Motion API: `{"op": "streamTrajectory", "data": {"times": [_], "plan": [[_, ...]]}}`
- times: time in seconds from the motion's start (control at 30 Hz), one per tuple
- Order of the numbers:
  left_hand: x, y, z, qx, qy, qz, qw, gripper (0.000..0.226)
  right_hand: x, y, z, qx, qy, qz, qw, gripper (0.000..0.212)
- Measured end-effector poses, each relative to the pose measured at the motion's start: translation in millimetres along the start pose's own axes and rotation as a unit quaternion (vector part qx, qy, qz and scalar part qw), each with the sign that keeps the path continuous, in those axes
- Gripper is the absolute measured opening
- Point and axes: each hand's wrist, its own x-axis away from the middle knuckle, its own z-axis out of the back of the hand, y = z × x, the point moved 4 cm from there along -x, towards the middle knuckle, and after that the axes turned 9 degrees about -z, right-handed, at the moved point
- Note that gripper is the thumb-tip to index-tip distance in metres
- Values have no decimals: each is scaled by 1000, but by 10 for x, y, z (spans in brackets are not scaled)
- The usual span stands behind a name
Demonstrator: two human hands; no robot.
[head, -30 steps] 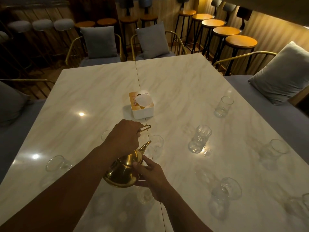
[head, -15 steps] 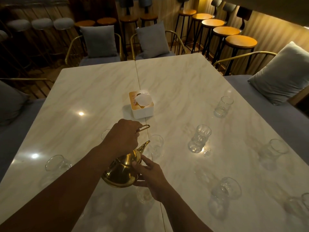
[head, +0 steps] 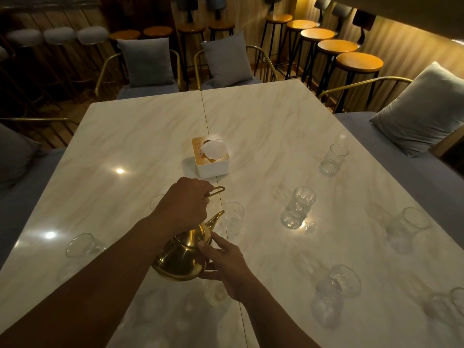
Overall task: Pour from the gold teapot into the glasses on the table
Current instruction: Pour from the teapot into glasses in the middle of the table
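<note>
Marble-patterned table [head: 150, 136], glossy and pale, made of two slabs meeting at a thin seam, carries the whole scene. Above its near middle the gold teapot [head: 184, 257] hangs tilted, a polished bulbous body with a flared base and a curved beak spout aimed away from the person. The left hand [head: 185, 204] is closed around the teapot's thin looped wire handle, whose end sticks out past the knuckles. The right hand [head: 226, 262] is not clamped: its fingertips [head: 204, 244] press against the pot's side and its thumb lies under the base.

Just beyond the spout stands a small clear glass [head: 233, 217]; another glass [head: 216, 295] sits below the right wrist. A ribbed, waisted glass [head: 297, 207] stands further right, catching a bright glint, and a rounded tumbler [head: 80, 244] sits near the left edge. Mid-table is a white tissue box [head: 211, 158] with a tan top and a sheet poking up.

Compared with half a second ago, teapot and hands sit almost unchanged, the pot perhaps a shade lower.
</note>
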Motion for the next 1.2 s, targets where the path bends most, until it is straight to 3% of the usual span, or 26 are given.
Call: {"op": "streamTrajectory", "data": {"times": [0.47,0.7,1.07,1.2], "plan": [[52,-40,7,12,1,18,1000,40,-47,34,0,6,13,-7,1000,57],[174,-126,67,40,19,31,999,43,-34,41,12,15,35,5,999,73],[419,-186,146,50,41,19,998,49,130,-97,14,69,98,87,989,56],[463,-94,203,64,67,-18,996,47,212,-172,38,83,111,121,983,78]]}}
